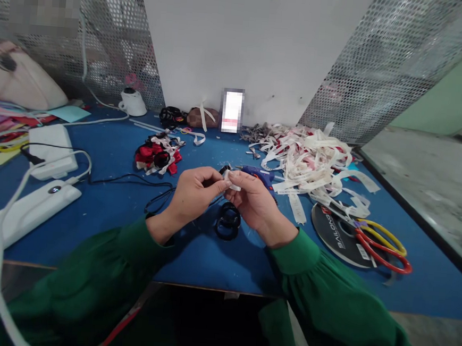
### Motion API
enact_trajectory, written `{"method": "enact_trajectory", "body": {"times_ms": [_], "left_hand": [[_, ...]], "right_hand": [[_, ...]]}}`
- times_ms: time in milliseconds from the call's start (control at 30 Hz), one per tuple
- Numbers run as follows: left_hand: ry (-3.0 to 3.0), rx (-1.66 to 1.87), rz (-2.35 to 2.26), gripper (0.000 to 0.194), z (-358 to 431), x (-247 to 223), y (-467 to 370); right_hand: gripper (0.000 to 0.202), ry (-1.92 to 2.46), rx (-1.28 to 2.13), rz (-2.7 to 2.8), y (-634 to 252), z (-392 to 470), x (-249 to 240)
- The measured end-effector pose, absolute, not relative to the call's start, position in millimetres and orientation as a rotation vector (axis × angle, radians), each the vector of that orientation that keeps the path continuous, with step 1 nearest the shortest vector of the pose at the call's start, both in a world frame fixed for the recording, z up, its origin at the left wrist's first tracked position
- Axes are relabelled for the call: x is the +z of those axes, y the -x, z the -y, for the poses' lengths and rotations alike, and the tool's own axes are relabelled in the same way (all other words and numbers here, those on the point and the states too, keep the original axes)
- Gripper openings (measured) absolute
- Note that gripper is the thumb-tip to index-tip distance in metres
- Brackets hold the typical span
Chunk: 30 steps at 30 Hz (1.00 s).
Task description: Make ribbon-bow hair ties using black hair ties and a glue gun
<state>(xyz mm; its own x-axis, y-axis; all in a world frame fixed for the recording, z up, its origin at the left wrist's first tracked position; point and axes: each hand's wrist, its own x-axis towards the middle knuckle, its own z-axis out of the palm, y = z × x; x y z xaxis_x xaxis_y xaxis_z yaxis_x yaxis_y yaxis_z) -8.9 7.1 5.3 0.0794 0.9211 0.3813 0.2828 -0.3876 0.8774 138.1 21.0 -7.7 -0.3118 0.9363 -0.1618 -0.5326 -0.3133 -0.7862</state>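
The left hand (197,189) has its fingers curled in, thumb and forefinger closed together at the left end of a short white ribbon (233,186). The ribbon is held up between the two hands, above the blue table (191,268); it looks narrow, pale and folded over, with a small flap showing below the right thumb. A dark band (224,170) shows just behind the ribbon, at the left fingertips. Below the hands, a few glossy black rings (227,223) lie on the table, overlapping one another. The right hand (256,199) is half curled, its thumb and fingers pinching the ribbon from the right. Beyond it lie a blue glue gun (257,172) and a loose heap of white ribbons (308,158).

At the far left, a pale bag (20,74) and a white power strip (23,218) are cut off by the edge of the view. The fingers cover much of the held ribbon, so its full shape, and whether the dark band is joined to it, cannot be told. The right hand hides part of the glue gun. Farther right, the blades of the scissors (385,248), on a black disc (330,237), are hard to make out.
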Motion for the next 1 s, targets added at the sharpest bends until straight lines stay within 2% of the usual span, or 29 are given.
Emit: {"method": "enact_trajectory", "body": {"times_ms": [267,567,733,1000], "left_hand": [[-1.652,1.257,-1.206,0.029,-6.8,3.4,7.4],[-1.758,1.291,-1.234,0.022,-6.1,2.9,8.9],[-1.769,1.275,-1.221,0.025,-6.5,4.5,9.2],[-1.506,1.301,-1.161,0.057,-6.8,-0.3,8.6]], "right_hand": [[0.031,0.767,1.725,0.840,-138.7,-20.8,-11.6],[0.026,0.764,1.752,0.790,-136.3,-20.1,-13.7],[0.025,0.770,1.772,0.785,-136.0,-20.1,-14.5],[0.022,0.716,1.764,0.797,-139.0,-23.5,-17.5]]}}
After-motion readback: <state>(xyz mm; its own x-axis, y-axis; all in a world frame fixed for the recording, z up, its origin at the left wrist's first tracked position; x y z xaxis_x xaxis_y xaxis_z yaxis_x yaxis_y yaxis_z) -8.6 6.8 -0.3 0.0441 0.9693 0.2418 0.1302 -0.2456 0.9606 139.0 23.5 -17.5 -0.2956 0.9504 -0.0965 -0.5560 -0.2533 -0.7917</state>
